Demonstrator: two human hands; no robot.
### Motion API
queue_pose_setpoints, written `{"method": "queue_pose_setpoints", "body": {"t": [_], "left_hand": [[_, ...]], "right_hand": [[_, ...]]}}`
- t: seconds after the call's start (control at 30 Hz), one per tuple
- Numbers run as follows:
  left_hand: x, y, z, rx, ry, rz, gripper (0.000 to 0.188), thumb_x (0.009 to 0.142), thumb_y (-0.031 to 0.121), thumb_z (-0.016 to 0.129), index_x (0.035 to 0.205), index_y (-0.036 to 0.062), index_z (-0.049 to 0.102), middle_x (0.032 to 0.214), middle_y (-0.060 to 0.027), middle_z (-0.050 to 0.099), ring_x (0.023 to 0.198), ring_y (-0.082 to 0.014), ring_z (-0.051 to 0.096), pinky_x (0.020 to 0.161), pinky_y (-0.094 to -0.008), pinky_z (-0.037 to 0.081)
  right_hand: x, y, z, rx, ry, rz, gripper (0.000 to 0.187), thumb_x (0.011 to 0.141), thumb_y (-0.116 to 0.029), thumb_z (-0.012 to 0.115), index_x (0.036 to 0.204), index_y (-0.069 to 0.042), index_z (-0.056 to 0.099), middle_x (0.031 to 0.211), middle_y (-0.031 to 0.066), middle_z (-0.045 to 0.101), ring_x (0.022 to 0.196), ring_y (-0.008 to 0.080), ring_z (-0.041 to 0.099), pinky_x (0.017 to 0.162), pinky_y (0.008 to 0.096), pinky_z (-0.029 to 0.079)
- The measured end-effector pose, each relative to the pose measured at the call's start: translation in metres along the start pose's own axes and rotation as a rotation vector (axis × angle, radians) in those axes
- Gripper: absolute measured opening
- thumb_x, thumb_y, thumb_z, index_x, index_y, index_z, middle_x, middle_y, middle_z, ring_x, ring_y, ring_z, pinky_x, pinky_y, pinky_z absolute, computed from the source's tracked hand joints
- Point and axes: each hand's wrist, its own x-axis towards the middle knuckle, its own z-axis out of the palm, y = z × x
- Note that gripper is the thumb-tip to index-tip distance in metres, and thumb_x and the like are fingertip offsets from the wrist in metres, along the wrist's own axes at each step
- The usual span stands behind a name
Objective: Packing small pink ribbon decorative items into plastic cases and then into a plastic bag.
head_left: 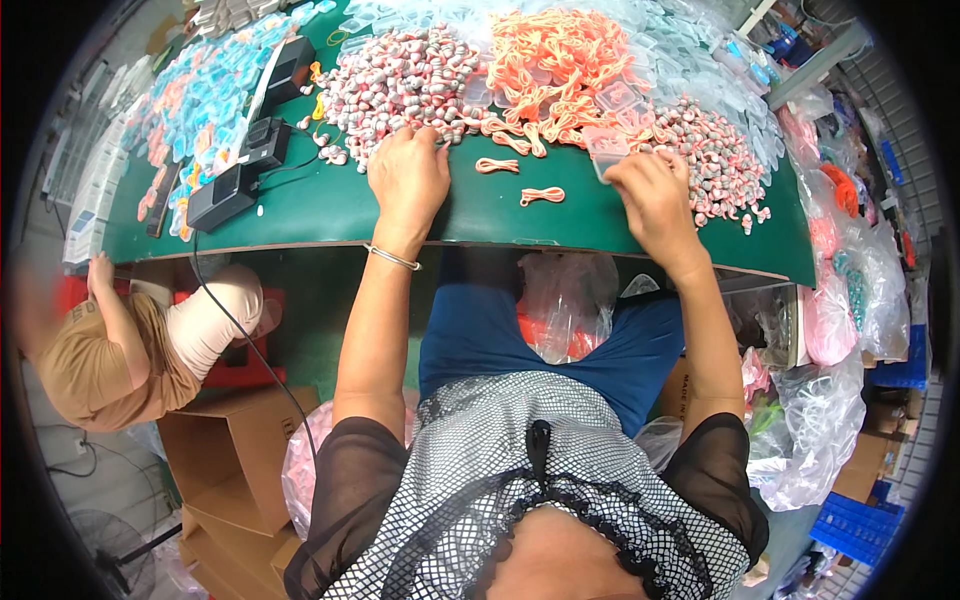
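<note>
My left hand point(410, 180) rests at the front edge of a heap of small rounded grey-and-pink pieces point(400, 75). Its fingers curl into the heap, and whatever lies between the fingertips is hidden. A small clear plastic case point(605, 147) is pinched in my right hand point(655, 200), just left of a second heap of grey-and-pink pieces point(718, 155). Between the hands, two folded orange cords, one farther off point(497, 165) and one nearer point(542, 196), lie apart on the green tabletop point(460, 215). Behind them rises a pile of similar orange cord bundles point(555, 60).
Clear plastic cases point(690, 50) spread along the back. Black boxes point(222, 197) with a cable stand at left, beside blue and orange packed pieces point(205, 90). Another person point(110, 350) sits at the left. Cardboard boxes point(225, 460) and plastic bags point(820, 400) flank me.
</note>
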Motion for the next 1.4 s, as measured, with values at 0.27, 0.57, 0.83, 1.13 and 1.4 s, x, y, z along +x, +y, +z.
{"method": "queue_pose_setpoints", "body": {"t": [0.27, 0.57, 0.83, 1.13, 1.4], "left_hand": [[-0.004, -0.002, 0.017, 0.059, 0.001, 0.036, 0.012, 0.086, 0.019, 0.068, 0.089, 0.0082, 0.07, 0.087, -0.0128, 0.068, 0.079, -0.0335, 0.067, 0.069, -0.0448, 0.052], [-0.019, 0.009, -0.008, -0.374, -0.326, -0.064, 0.017, 0.087, 0.016, 0.065, 0.091, 0.0001, 0.069, 0.08, -0.0142, 0.066, 0.074, -0.0304, 0.064, 0.068, -0.0399, 0.05], [-0.022, 0.014, -0.008, -0.36, -0.308, -0.034, 0.013, 0.088, 0.011, 0.064, 0.099, 0.0054, 0.067, 0.09, -0.0142, 0.066, 0.08, -0.0327, 0.066, 0.071, -0.0421, 0.051], [-0.035, 0.036, -0.004, -0.674, -0.141, -0.078, 0.016, 0.084, 0.0, 0.068, 0.1, 0.0044, 0.068, 0.087, -0.0108, 0.067, 0.062, -0.0189, 0.062, 0.059, -0.0314, 0.051], [-0.049, 0.101, -0.003, -0.962, -0.24, -0.008, 0.014, 0.085, 0.001, 0.07, 0.099, 0.0031, 0.07, 0.086, -0.0034, 0.066, 0.061, -0.0073, 0.05, 0.057, -0.0239, 0.044]], "right_hand": [[-0.034, -0.034, 0.014, -0.004, -0.044, -0.009, 0.013, 0.082, -0.007, 0.06, 0.093, -0.01, 0.065, 0.088, 0.0022, 0.06, 0.089, 0.0188, 0.061, 0.099, 0.0477, 0.036], [-0.05, -0.049, 0.014, 0.02, -0.072, 0.017, 0.013, 0.083, -0.008, 0.06, 0.094, -0.011, 0.065, 0.088, 0.0014, 0.058, 0.088, 0.0186, 0.06, 0.097, 0.0469, 0.037], [-0.039, -0.028, 0.01, 0.064, -0.028, 0.099, 0.014, 0.083, -0.006, 0.064, 0.096, -0.01, 0.066, 0.092, 0.0041, 0.063, 0.09, 0.0217, 0.061, 0.094, 0.0423, 0.037], [-0.025, 0.045, 0.035, -0.215, 0.049, 0.241, 0.014, 0.084, -0.009, 0.065, 0.096, -0.014, 0.069, 0.09, 0.0011, 0.065, 0.091, 0.0201, 0.063, 0.085, 0.04, 0.039], [-0.039, 0.008, 0.016, 0.259, 0.146, 0.473, 0.011, 0.081, -0.007, 0.07, 0.091, -0.006, 0.066, 0.084, 0.0058, 0.067, 0.075, 0.0227, 0.064, 0.07, 0.0361, 0.046]]}}
